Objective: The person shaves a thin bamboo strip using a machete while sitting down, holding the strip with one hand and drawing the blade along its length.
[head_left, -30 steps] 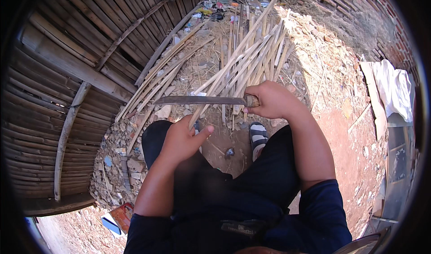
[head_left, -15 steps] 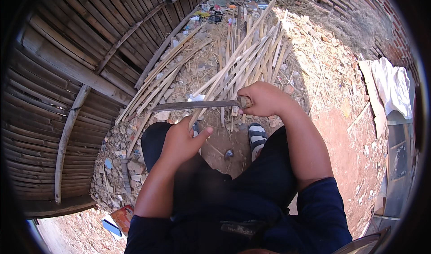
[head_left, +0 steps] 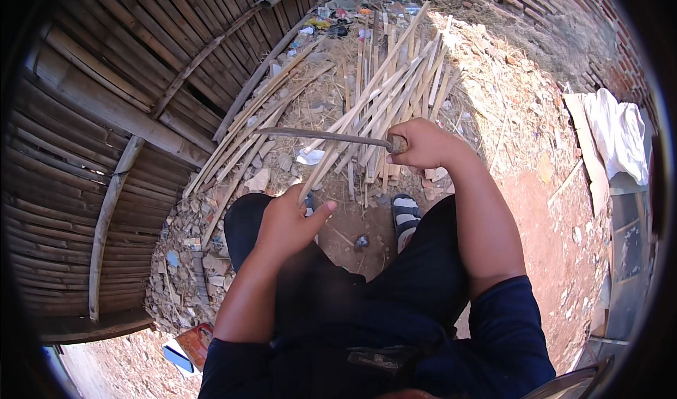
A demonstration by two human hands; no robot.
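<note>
The right hand (head_left: 427, 143), fingers wrapped round the handle (head_left: 398, 143), has carried the machete (head_left: 324, 135) outward, leaving more bamboo strip (head_left: 319, 166) between it and the left hand (head_left: 285, 219), whose fingers curl round the strip's near end, thumb extended; whether machete and strip touch cannot be told.

Worn on the person's head, a fisheye camera faces steeply down over the lap (head_left: 317, 286), left hand (head_left: 285, 221) and right hand (head_left: 425, 143) close below. The view reaches across the ground (head_left: 532, 215) to a bamboo wall (head_left: 60, 222) along its left edge and a brick wall (head_left: 525, 2) at its far edge, both visibly curved.
</note>
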